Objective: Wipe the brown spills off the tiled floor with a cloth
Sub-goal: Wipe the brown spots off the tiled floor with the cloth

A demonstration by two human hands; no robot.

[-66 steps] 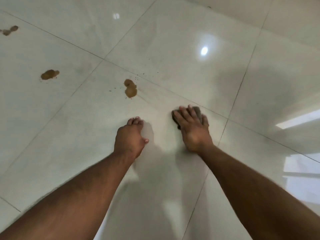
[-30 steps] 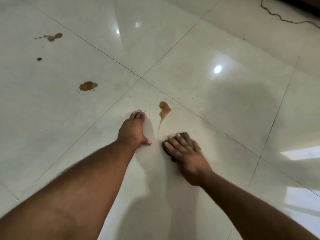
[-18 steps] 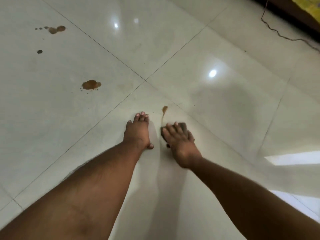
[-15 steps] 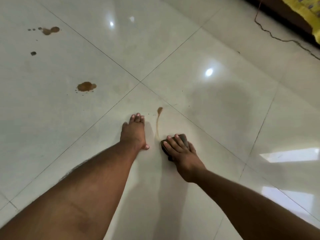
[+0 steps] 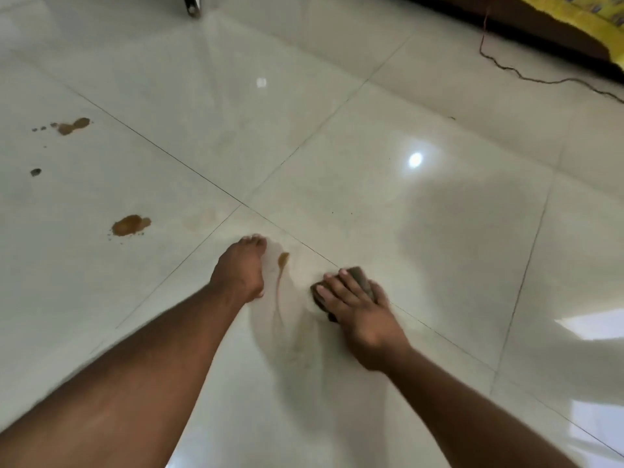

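My right hand [image 5: 359,309] presses flat on a dark brown cloth [image 5: 358,275] against the glossy white tiled floor [image 5: 388,211]. Only the cloth's far edge and left corner show past the fingers. Left of it a small brown spill [image 5: 283,258] trails into a thin smear toward me. My left hand [image 5: 240,270] rests flat on the tile beside that spill, holding nothing. Further left lie a larger brown spill [image 5: 130,225], a far brown spill [image 5: 72,126] with small drops, and a dark spot [image 5: 35,172].
A thin cable [image 5: 506,67] runs over the floor at the back right, below dark furniture with a yellow fabric [image 5: 580,15]. A dark furniture leg [image 5: 191,3] stands at the top edge. Bright window glare lies on the tiles at right.
My right hand has rubbed the cloth over the nearest spill, forward and back, then off to its right. That spill has shrunk to a small blot with a smear. The left hand stays planted.
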